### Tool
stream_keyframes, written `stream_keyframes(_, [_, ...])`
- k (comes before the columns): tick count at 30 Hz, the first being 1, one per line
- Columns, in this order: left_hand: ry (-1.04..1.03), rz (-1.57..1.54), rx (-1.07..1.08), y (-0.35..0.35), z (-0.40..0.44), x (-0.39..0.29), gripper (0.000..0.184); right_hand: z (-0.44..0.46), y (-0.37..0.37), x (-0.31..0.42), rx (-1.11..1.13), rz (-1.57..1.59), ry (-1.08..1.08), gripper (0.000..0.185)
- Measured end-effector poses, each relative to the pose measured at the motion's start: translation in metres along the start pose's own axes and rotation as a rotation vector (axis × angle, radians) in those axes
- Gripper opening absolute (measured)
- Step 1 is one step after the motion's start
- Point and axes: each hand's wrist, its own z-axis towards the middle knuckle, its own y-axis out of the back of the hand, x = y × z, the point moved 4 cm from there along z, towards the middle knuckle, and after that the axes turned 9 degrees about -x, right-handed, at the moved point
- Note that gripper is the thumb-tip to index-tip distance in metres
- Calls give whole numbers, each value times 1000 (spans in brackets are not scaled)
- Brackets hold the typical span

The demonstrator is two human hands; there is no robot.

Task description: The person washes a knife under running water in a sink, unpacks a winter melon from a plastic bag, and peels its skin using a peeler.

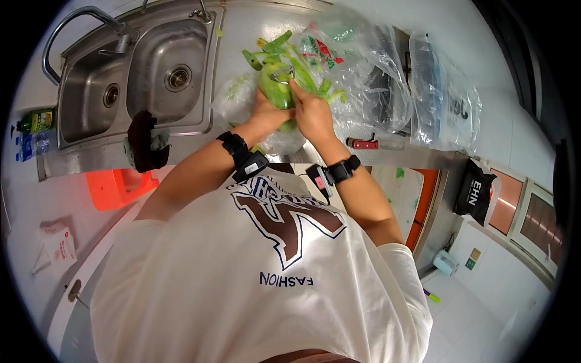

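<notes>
A green, leafy-stemmed vegetable [275, 89] is over the steel counter, its cut stems pointing away from me. My left hand [266, 115] is wrapped round its near side. In my right hand [311, 112] is a metal peeler [282, 74], its head lying against the vegetable's upper surface; the fingers are closed round its handle, which is mostly hidden. Green stalks and leaves [327, 91] lie beside the right hand on clear plastic. A knotted clear bag [235, 97] is left of the vegetable.
A double steel sink [172, 75] with a faucet [124, 39] is at the left. A dark cloth [145, 142] hangs at its front edge. Clear plastic bags [375, 78] cover the counter at the right. A red-handled knife [363, 144] lies near the front edge.
</notes>
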Motion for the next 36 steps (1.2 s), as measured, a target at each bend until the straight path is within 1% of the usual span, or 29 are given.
stream_keyframes(1, [3,-6,-4,2,1,2,107,-5,4,-2,4,32,-2,40])
stream_keyframes(3, [-59,-77,114,1,2,5,107,-25,18,-3,-10,66,10,40])
stream_keyframes(6, [-56,-57,137,3,5,10,106,-55,27,-7,181,7,-102,41])
stream_keyframes(7, [-55,-60,136,3,4,9,106,-54,24,-7,183,5,-100,41])
stream_keyframes(9, [-88,-55,96,3,0,6,103,-51,22,-5,103,24,-63,41])
stream_keyframes(10, [-87,-55,96,4,0,2,103,-47,19,-5,103,24,-64,41])
stream_keyframes(12, [-20,-129,137,6,2,-1,99,-34,15,-1,82,-25,4,43])
stream_keyframes(15, [-27,-156,142,4,16,8,95,-24,14,6,87,-80,4,44])
stream_keyframes(16, [-31,-155,147,2,14,8,95,-22,12,7,82,-83,2,44])
stream_keyframes(18, [37,-118,94,0,11,8,104,-10,6,9,48,-163,-5,42])
stream_keyframes(22, [5,-151,155,3,14,5,103,45,-18,11,-23,-179,-18,38])
stream_keyframes(24, [-112,-44,91,4,17,13,102,67,-4,6,-210,-79,-73,34])
stream_keyframes(25, [-107,-51,84,5,16,12,102,71,5,0,-201,-80,-67,34])
stream_keyframes(27, [-50,-92,145,5,15,13,103,74,23,-19,-44,-97,-46,33])
stream_keyframes(28, [-24,-148,152,5,16,13,103,70,28,-27,-42,-103,-41,33])
stream_keyframes(30, [-18,-154,140,5,18,12,104,54,34,-42,-106,-8,-81,34])
stream_keyframes(31, [-3,-147,132,5,19,14,104,48,35,-41,-95,-11,-68,34])
stream_keyframes(32, [1,-154,124,5,19,17,104,39,33,-43,-22,53,-142,35])
stream_keyframes(33, [-28,-116,103,4,20,21,97,31,31,-44,48,118,-219,37])
stream_keyframes(34, [-60,-75,83,5,21,19,89,23,30,-40,51,120,-216,37])
stream_keyframes(35, [-60,-76,81,7,19,20,89,14,27,-35,54,185,-236,37])
stream_keyframes(36, [-212,13,48,11,12,11,90,8,24,-32,58,249,-257,37])
